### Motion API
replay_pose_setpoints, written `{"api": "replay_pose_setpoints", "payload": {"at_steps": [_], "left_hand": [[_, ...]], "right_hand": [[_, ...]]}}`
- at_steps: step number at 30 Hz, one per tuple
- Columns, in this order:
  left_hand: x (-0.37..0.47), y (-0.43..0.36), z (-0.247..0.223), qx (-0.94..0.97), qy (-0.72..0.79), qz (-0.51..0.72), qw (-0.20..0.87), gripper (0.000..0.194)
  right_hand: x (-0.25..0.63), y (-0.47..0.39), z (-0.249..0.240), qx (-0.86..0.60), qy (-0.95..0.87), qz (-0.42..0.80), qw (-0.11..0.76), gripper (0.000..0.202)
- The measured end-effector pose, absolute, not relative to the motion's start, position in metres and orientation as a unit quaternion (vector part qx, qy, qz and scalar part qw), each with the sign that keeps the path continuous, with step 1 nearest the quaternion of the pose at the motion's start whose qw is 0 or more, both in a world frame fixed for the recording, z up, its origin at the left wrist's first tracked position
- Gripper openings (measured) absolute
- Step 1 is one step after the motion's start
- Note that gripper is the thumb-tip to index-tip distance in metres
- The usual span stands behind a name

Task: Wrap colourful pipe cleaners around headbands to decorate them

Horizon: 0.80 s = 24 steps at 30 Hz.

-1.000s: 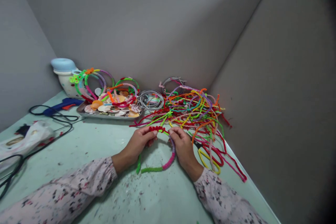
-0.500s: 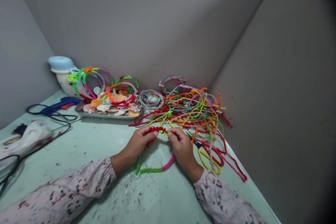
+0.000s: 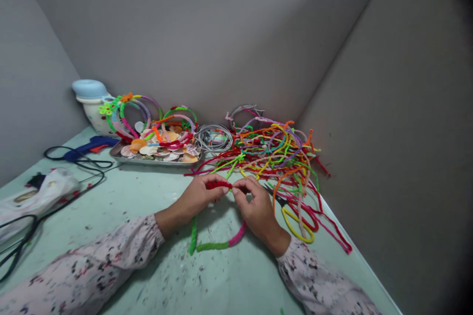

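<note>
A half-wrapped headband [image 3: 212, 241] is being held upright on the pale green table [image 3: 148, 206], its top being pinched from both sides: the left hand [image 3: 197, 197] is being closed on the red-wound stretch [image 3: 218, 184], and the right hand [image 3: 256, 206] is being clamped just beside it, fingertips almost touching. The lower arc, covered in green and pink pipe cleaner, is being rested on the tabletop between the wrists.

The band is judged to be light and springy, with a fuzzy, grippy covering; the wire core is likely to hold a bend, so a hold close to the winding point is thought best.

Just beyond the hands a loose heap of pipe cleaners [image 3: 273, 152] is being spread toward the right wall, with yellow-handled scissors [image 3: 295, 221] lying at its edge. Behind, a metal tray [image 3: 155, 160] is being filled with seashells and finished headbands [image 3: 129, 113]; bare wire bands [image 3: 214, 138] are lying beside it. A blue glue gun [image 3: 86, 147] and its cord are being kept at the left.
</note>
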<state>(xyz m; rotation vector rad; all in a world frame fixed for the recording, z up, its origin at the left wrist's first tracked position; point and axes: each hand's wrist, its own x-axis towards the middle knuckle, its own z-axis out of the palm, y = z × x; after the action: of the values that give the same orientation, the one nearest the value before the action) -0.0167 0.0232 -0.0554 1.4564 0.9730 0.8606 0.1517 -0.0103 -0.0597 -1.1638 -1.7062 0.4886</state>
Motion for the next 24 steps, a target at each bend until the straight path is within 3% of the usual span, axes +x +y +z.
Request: {"api": "replay_pose_setpoints", "payload": {"at_steps": [13,24], "left_hand": [[-0.009,0.017,-0.051,0.633,0.43,0.361,0.532,0.014],[-0.006,0.014,-0.048,0.628,0.437,0.362,0.532,0.011]], "right_hand": [[0.166,-0.004,-0.032,-0.518,-0.783,0.135,0.316,0.011],[0.153,-0.011,-0.03,-0.573,-0.702,0.241,0.349,0.013]]}}
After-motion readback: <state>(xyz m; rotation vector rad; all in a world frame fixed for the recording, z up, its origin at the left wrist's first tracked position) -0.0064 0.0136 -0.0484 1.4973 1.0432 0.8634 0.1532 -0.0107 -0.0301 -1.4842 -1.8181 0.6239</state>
